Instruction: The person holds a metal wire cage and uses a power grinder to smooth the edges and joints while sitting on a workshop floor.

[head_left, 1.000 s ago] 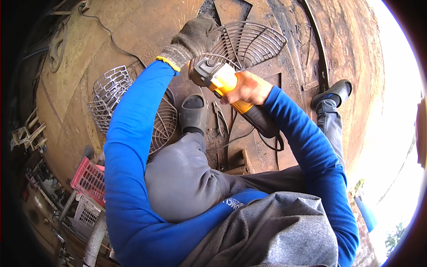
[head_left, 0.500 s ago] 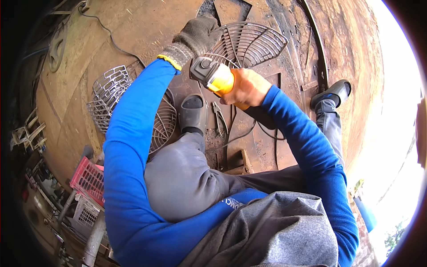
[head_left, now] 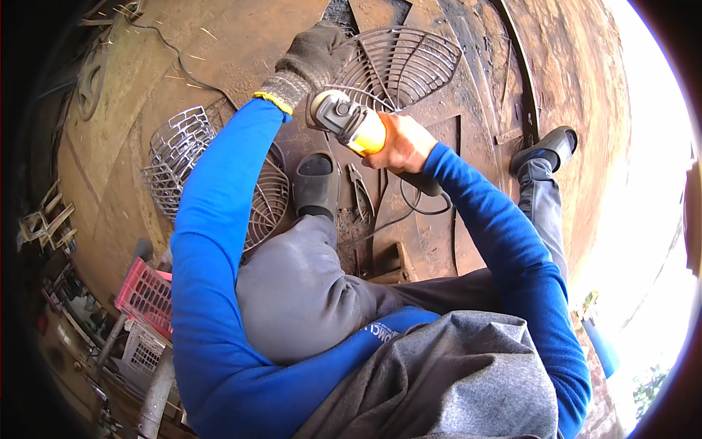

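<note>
My left hand (head_left: 316, 60), in a dark knitted glove with a yellow-edged cuff, is closed on the left edge of a round-edged metal grate (head_left: 420, 69). The grate is made of curved bars crossed by straight spokes; the glove hides part of its rim. My bare right hand (head_left: 403, 143) is wrapped round the yellow body of an angle grinder (head_left: 368, 134). The grinder's head and disc point left, just below the gloved wrist and beside the grate's near bars. Whether the disc touches the metal I cannot tell.
Pliers (head_left: 360, 192) lie near my left sandal (head_left: 316, 183). A black cable (head_left: 418, 210) loops below the grinder. On the left are a bent wire lattice (head_left: 175, 157) and another round grate (head_left: 269, 208). A pink plastic basket (head_left: 145, 294) stands farther down.
The grate and my gloved hand have shifted slightly up and to the left. The grinder has turned a little, so more of its disc side shows.
</note>
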Motion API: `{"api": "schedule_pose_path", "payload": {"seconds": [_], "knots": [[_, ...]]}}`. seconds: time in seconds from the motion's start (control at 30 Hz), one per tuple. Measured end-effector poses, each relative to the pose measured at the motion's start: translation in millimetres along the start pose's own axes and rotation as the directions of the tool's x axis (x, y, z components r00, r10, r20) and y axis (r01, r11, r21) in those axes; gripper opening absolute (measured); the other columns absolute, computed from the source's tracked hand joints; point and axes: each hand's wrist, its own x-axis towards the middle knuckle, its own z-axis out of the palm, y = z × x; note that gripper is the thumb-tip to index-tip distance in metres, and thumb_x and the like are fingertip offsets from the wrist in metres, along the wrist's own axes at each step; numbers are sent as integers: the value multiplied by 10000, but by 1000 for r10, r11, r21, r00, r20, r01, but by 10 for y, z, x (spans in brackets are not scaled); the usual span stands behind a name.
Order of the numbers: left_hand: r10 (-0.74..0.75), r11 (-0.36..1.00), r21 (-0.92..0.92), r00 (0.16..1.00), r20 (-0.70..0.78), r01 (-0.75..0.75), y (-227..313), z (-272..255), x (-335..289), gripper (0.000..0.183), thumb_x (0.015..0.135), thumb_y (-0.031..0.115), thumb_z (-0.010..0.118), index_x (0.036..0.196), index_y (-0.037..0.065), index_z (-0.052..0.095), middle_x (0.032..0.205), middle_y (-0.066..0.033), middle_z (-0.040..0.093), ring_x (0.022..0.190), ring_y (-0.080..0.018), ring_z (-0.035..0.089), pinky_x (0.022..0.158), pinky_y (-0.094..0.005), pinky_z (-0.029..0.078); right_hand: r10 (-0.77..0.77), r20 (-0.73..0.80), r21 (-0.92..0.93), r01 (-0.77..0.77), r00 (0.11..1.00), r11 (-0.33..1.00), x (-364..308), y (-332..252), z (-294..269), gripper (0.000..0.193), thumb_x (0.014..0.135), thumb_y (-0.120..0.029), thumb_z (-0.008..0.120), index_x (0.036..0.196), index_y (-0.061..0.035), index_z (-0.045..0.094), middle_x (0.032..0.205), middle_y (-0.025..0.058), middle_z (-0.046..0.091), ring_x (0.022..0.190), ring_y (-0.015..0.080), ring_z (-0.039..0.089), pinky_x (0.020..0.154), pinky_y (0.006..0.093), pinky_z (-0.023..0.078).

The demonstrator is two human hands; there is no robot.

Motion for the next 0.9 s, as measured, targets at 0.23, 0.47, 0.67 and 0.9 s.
{"api": "schedule_pose_path", "payload": {"seconds": [0.23,0.47,0.67,0.9], "knots": [[-133,988,-87,990,-41,129,-133,36,-79,301,872,247,831,750,35,655,715,-62,627,699,-175,574,674,-339,490,20,153,341,-72,988,937,-75,309,189,535,714,-242,869,1143,-9,653,987,88,715,887,209,661,856,350,538],[-199,979,-53,976,-82,196,-133,33,-135,288,881,334,805,800,73,713,776,-108,698,726,-218,661,703,-360,537,95,237,660,-232,967,714,-166,348,394,468,745,-198,869,1134,-10,691,1010,39,713,935,145,641,888,313,516],[-337,941,-43,940,-60,335,-127,51,-136,313,874,367,804,801,76,715,771,-108,704,697,-230,662,688,-380,543,114,261,653,-262,959,711,-132,315,482,465,755,-170,862,1148,-39,651,971,12,665,875,130,623,824,320,533],[-266,964,-11,954,-137,267,-177,94,-155,387,854,394,822,765,49,671,737,-124,645,671,-241,609,667,-389,515,191,270,689,-327,944,647,-235,589,533,570,738,-146,864,1228,-51,588,975,25,632,834,158,625,791,354,562]]}}
